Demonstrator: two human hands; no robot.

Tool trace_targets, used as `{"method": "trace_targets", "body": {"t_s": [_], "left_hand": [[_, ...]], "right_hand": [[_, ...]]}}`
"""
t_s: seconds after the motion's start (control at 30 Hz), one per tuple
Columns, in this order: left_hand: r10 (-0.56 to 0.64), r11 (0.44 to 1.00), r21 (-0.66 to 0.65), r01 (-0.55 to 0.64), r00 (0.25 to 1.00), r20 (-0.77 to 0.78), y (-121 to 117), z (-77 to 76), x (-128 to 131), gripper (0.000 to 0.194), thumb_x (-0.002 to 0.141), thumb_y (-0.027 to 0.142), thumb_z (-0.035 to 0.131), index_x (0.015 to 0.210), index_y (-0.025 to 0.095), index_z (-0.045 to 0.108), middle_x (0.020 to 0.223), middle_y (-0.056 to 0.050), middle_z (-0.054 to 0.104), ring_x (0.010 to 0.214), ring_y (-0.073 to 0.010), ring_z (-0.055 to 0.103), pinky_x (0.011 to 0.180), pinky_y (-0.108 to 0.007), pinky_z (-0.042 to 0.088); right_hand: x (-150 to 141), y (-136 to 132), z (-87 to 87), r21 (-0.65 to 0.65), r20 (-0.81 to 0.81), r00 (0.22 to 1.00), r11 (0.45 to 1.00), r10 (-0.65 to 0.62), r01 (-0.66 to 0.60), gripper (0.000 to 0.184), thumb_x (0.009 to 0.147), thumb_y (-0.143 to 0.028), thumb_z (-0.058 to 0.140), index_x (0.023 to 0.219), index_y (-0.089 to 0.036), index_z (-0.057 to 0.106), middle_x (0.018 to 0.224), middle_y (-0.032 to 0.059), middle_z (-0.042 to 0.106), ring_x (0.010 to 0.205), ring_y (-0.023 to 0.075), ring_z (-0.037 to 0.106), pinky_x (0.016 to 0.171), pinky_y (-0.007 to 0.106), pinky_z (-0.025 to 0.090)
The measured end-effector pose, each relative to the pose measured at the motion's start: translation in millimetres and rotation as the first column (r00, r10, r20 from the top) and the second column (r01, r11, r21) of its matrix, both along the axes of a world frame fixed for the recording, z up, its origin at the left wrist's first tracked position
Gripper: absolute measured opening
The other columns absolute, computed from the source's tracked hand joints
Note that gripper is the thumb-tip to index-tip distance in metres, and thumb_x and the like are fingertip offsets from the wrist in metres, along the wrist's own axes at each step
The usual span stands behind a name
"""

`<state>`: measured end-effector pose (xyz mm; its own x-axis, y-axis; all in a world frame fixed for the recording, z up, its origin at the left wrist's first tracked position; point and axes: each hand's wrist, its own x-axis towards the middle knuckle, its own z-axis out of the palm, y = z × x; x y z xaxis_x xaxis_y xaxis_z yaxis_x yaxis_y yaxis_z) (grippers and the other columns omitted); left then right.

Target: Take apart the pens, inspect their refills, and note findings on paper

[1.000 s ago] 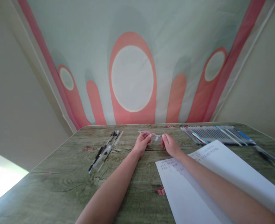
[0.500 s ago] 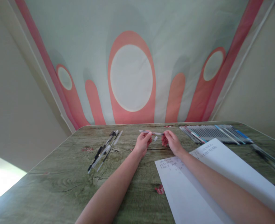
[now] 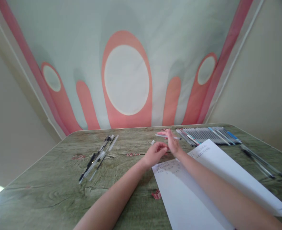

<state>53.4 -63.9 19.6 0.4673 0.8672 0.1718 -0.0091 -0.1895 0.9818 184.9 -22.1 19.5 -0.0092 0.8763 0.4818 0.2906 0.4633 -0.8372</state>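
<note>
My right hand (image 3: 173, 145) holds a clear pen (image 3: 176, 138) near the far middle of the table, its fingers pointing left along the barrel. The pen lies nearly level, its dark end to the right. Close beside the right palm is my left hand (image 3: 155, 153), fingers curled together; whatever they may hold is hidden. A small white pen cap (image 3: 152, 142) is on the table just beyond my left hand. Under my right forearm lies white paper (image 3: 191, 195) with handwriting along its far edge.
Loose pen parts (image 3: 95, 159), black and clear, lie at the left. A row of pens (image 3: 208, 135) is lined up at the far right. More pens (image 3: 263, 163) lie right of the paper. A patterned backdrop (image 3: 126, 80) hangs behind the table.
The pen has passed from both hands into my right hand, which has turned fingers-left. My left hand has let go of it and moved toward the right palm. The view has swung right.
</note>
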Motion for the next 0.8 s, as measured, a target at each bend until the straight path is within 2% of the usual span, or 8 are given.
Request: {"method": "trace_targets", "body": {"t_s": [0.07, 0.17, 0.23, 0.33, 0.43, 0.57, 0.67, 0.8], "left_hand": [[-0.101, 0.967, 0.206, 0.153, 0.965, -0.241, -8, -0.9, 3, 0.022, 0.076, 0.033, 0.053, 0.089, 0.016, 0.058, 0.084, -0.006, 0.061, 0.076, -0.0159, 0.056, 0.070, -0.027, 0.042], [-0.145, 0.791, 0.436, 0.429, 0.824, -0.547, -20, -0.9, 8, 0.018, 0.077, 0.023, 0.050, 0.092, 0.020, 0.060, 0.097, -0.007, 0.061, 0.092, -0.0195, 0.054, 0.082, -0.031, 0.039], [-0.082, 0.692, 0.507, 0.514, 0.754, -0.652, -25, 0.4, 9, 0.022, 0.077, 0.019, 0.047, 0.096, 0.020, 0.059, 0.103, -0.008, 0.060, 0.097, -0.0201, 0.053, 0.085, -0.032, 0.038], [-0.007, 0.617, 0.568, 0.545, 0.725, -0.689, -25, 2.5, 9, 0.025, 0.078, 0.016, 0.044, 0.099, 0.019, 0.059, 0.103, -0.008, 0.061, 0.098, -0.0195, 0.053, 0.086, -0.031, 0.038], [0.017, 0.578, 0.599, 0.554, 0.726, -0.688, -22, 3.5, 7, 0.027, 0.079, 0.016, 0.042, 0.099, 0.019, 0.060, 0.103, -0.008, 0.061, 0.097, -0.0187, 0.054, 0.086, -0.030, 0.038], [0.034, 0.557, 0.611, 0.562, 0.720, -0.693, -21, 3.1, 7, 0.028, 0.079, 0.017, 0.042, 0.100, 0.020, 0.059, 0.104, -0.007, 0.061, 0.099, -0.0185, 0.053, 0.087, -0.029, 0.038], [0.051, 0.567, 0.619, 0.543, 0.727, -0.685, -22, 1.8, 8, 0.026, 0.079, 0.017, 0.043, 0.099, 0.020, 0.060, 0.103, -0.007, 0.061, 0.099, -0.0187, 0.053, 0.087, -0.030, 0.037], [0.034, 0.588, 0.630, 0.508, 0.762, -0.646, -21, 0.7, 6, 0.024, 0.078, 0.018, 0.044, 0.095, 0.020, 0.061, 0.101, -0.007, 0.062, 0.095, -0.0188, 0.055, 0.085, -0.029, 0.038]], "right_hand": [[8, 7, 1.6, -0.056, -0.052, 0.996, 0.996, -0.078, 0.075, 0.066, 0.083, -0.057, 0.011, 0.085, -0.022, 0.067, 0.077, 0.0053, 0.060, 0.075, 0.0174, 0.054, 0.065, 0.030, 0.043], [18, 16, 8.3, -0.106, -0.173, 0.979, 0.990, -0.109, 0.091, 0.065, 0.081, -0.061, 0.016, 0.088, -0.018, 0.064, 0.067, 0.0050, 0.059, 0.058, 0.0139, 0.050, 0.047, 0.024, 0.039], [22, 19, 14.8, -0.106, -0.243, 0.964, 0.991, -0.104, 0.080, 0.057, 0.078, -0.060, 0.027, 0.092, -0.017, 0.060, 0.074, 0.0060, 0.060, 0.059, 0.0133, 0.050, 0.043, 0.022, 0.037], [27, 17, 20.8, -0.102, -0.264, 0.957, 0.991, -0.116, 0.091, 0.039, 0.070, -0.053, 0.050, 0.085, -0.018, 0.055, 0.068, 0.0022, 0.059, 0.052, 0.0101, 0.047, 0.041, 0.020, 0.035], [31, 7, 13.0, -0.192, -0.284, 0.957, 0.981, -0.061, 0.005, 0.028, 0.069, -0.046, 0.055, 0.074, -0.019, 0.049, 0.052, -0.0043, 0.049, 0.041, 0.0070, 0.040, 0.038, 0.019, 0.032], [38, -22, -15.1, -0.389, -0.347, 0.938, 0.910, 0.001, -0.145, 0.022, 0.072, -0.040, 0.051, 0.077, -0.020, 0.046, 0.058, -0.0017, 0.055, 0.043, 0.0090, 0.045, 0.038, 0.021, 0.034], [48, -44, -31.4, -0.408, -0.264, 0.965, 0.907, -0.004, -0.108, 0.017, 0.072, -0.037, 0.051, 0.075, -0.020, 0.047, 0.063, -0.0017, 0.057, 0.049, 0.0101, 0.049, 0.045, 0.022, 0.039], [66, -57, -35.6, -0.318, 0.027, 0.999, 0.948, -0.017, 0.025, 0.019, 0.074, -0.038, 0.052, 0.070, -0.020, 0.047, 0.057, -0.0031, 0.055, 0.051, 0.0109, 0.048, 0.050, 0.024, 0.038]]}}
